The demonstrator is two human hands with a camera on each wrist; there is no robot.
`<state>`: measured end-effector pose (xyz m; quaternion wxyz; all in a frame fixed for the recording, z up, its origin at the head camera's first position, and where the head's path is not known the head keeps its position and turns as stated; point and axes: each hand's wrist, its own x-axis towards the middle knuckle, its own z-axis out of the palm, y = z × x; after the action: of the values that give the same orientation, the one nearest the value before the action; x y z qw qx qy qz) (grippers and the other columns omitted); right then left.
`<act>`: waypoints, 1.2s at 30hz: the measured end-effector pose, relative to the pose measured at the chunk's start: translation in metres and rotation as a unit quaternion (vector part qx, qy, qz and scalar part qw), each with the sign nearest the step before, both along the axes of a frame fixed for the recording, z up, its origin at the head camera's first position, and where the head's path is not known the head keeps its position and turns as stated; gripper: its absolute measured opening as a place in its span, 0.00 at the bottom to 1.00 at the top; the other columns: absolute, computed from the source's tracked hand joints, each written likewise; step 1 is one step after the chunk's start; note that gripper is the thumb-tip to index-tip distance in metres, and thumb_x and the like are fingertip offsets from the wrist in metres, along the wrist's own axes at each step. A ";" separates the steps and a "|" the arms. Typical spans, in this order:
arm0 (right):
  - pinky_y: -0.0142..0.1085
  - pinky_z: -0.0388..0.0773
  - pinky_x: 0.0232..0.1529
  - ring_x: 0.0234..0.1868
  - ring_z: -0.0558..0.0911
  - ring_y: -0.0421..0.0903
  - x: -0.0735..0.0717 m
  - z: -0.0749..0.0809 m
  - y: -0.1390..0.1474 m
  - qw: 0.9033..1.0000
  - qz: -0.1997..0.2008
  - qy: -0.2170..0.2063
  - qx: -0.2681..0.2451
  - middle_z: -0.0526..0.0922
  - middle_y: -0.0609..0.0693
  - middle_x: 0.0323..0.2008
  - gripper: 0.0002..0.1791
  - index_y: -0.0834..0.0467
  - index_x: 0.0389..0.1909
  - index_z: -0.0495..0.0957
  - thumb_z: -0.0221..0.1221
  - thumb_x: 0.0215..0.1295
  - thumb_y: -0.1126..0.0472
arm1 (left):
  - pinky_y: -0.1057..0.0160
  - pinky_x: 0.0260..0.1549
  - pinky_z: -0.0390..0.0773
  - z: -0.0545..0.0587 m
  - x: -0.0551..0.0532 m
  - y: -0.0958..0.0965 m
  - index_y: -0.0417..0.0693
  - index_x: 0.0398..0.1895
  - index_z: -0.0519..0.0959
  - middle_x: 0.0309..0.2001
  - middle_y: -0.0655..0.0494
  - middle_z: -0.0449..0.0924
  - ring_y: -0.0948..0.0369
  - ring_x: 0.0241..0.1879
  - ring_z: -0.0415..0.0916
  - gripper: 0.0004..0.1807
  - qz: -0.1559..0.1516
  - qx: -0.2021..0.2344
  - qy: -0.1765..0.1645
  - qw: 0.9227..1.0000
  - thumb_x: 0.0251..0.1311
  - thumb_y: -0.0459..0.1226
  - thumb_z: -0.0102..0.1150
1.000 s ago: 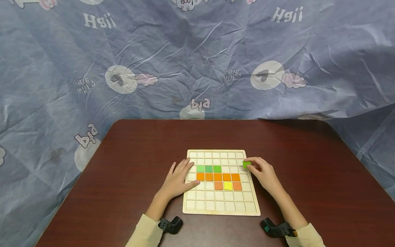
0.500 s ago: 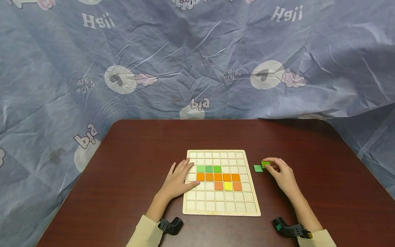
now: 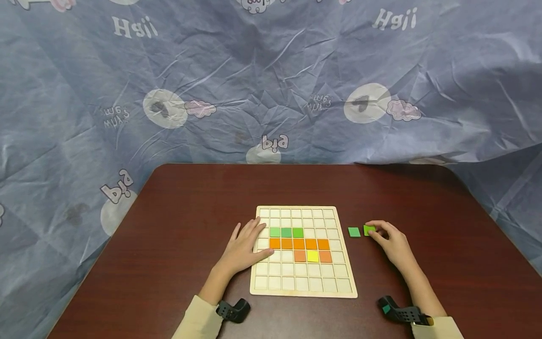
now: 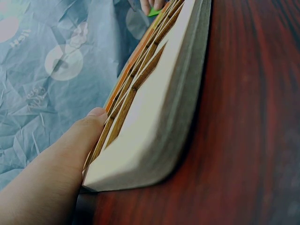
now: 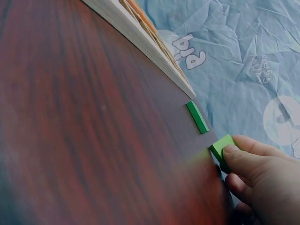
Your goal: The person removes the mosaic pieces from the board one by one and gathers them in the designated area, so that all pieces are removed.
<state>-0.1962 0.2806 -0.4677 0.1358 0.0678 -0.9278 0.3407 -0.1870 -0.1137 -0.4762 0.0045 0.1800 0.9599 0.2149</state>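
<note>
My right hand (image 3: 393, 242) pinches a lime-green square tile (image 3: 369, 230) between thumb and fingers, right of the board; in the right wrist view the tile (image 5: 223, 149) is tilted close over the table. A teal-green tile (image 3: 354, 232) lies flat on the table just left of it. My left hand (image 3: 243, 249) rests with spread, straight fingers on the left edge of the wooden grid board (image 3: 304, 292). On that board sit three green tiles (image 3: 286, 232) in one row, a row of several orange tiles (image 3: 298, 244) below, then two salmon tiles (image 3: 299, 256) with a yellow tile (image 3: 312, 256) between.
The dark red-brown table (image 3: 203, 197) carries the board near its middle. Behind it hangs a wrinkled blue-grey printed cloth (image 3: 237, 75). Each wrist wears a black camera mount, the left mount (image 3: 234, 310) beside the board's lower left corner.
My right hand has moved right from the board's right edge, carrying the lime-green tile, then lowered slightly toward me. The teal-green tile now shows on the table. My left hand stays put.
</note>
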 end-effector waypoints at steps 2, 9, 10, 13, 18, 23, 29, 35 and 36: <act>0.27 0.66 0.26 0.28 0.67 0.27 0.000 -0.001 0.001 1.000 0.002 0.003 0.005 0.75 0.48 0.33 0.11 0.54 0.44 0.78 0.58 0.60 0.60 | 0.47 0.68 0.39 0.000 0.000 0.000 0.56 0.67 0.58 0.72 0.58 0.47 0.57 0.71 0.47 0.42 -0.002 0.002 0.004 1.000 0.52 0.66 0.45; 0.28 0.64 0.29 0.31 0.65 0.26 -0.002 -0.003 0.000 1.000 0.001 0.017 0.010 0.74 0.53 0.38 0.11 0.56 0.44 0.79 0.58 0.59 0.61 | 0.48 0.68 0.39 0.001 0.001 0.000 0.56 0.68 0.57 0.72 0.58 0.47 0.58 0.71 0.46 0.43 0.000 0.000 0.006 1.000 0.52 0.66 0.45; 0.29 0.64 0.29 0.31 0.64 0.27 -0.002 -0.003 0.000 1.000 0.002 0.018 0.011 0.74 0.54 0.39 0.12 0.57 0.44 0.79 0.58 0.60 0.61 | 0.48 0.68 0.39 0.000 0.000 0.000 0.56 0.68 0.57 0.72 0.58 0.47 0.58 0.71 0.46 0.43 0.000 -0.001 0.007 1.000 0.52 0.66 0.46; 0.30 0.65 0.30 0.32 0.64 0.28 -0.002 -0.003 -0.001 1.000 0.004 0.017 0.020 0.74 0.55 0.41 0.12 0.57 0.45 0.79 0.57 0.60 0.61 | 0.48 0.68 0.38 0.000 0.000 0.000 0.56 0.68 0.57 0.72 0.57 0.47 0.58 0.71 0.47 0.43 0.000 0.001 0.007 1.000 0.52 0.66 0.46; 0.35 0.65 0.33 0.35 0.68 0.35 -0.003 -0.002 -0.001 1.000 0.002 0.007 0.030 0.74 0.57 0.42 0.13 0.57 0.46 0.79 0.55 0.62 0.60 | 0.48 0.68 0.38 -0.002 -0.001 0.000 0.57 0.68 0.56 0.72 0.58 0.47 0.59 0.71 0.45 0.43 0.000 0.000 0.006 1.000 0.52 0.66 0.45; 0.44 0.65 0.38 0.42 0.71 0.52 -0.003 -0.003 -0.001 1.000 0.004 -0.008 0.026 0.72 0.59 0.44 0.14 0.59 0.48 0.77 0.52 0.65 0.60 | 0.48 0.68 0.38 -0.003 0.000 -0.001 0.57 0.68 0.56 0.72 0.59 0.46 0.59 0.71 0.45 0.43 0.000 -0.003 0.005 1.000 0.52 0.67 0.44; 0.35 0.64 0.32 0.34 0.67 0.39 -0.003 -0.006 -0.001 1.000 -0.018 0.012 0.018 0.72 0.56 0.43 0.14 0.58 0.50 0.77 0.52 0.65 0.60 | 0.47 0.68 0.39 -0.001 0.001 -0.001 0.57 0.68 0.57 0.72 0.58 0.47 0.58 0.71 0.46 0.43 0.000 0.002 -0.001 1.000 0.52 0.67 0.45; 0.28 0.61 0.27 0.28 0.62 0.30 -0.001 -0.002 -0.003 0.998 -0.040 0.041 -0.001 0.72 0.51 0.37 0.12 0.58 0.46 0.78 0.53 0.65 0.60 | 0.47 0.68 0.39 0.000 0.001 0.000 0.56 0.67 0.57 0.72 0.57 0.48 0.58 0.71 0.47 0.43 -0.001 0.004 0.008 1.000 0.52 0.66 0.45; 0.28 0.60 0.26 0.28 0.62 0.29 0.000 0.000 -0.004 0.998 -0.042 0.046 -0.003 0.72 0.51 0.35 0.12 0.58 0.46 0.78 0.53 0.64 0.60 | 0.47 0.68 0.38 0.001 0.001 0.000 0.56 0.68 0.57 0.72 0.58 0.47 0.58 0.71 0.46 0.43 -0.001 0.003 0.008 1.000 0.52 0.66 0.45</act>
<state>-0.1963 0.2769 -0.4677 0.1923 0.0440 -0.9216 0.3342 -0.1857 -0.1138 -0.4755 -0.0032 0.1829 0.9591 0.2162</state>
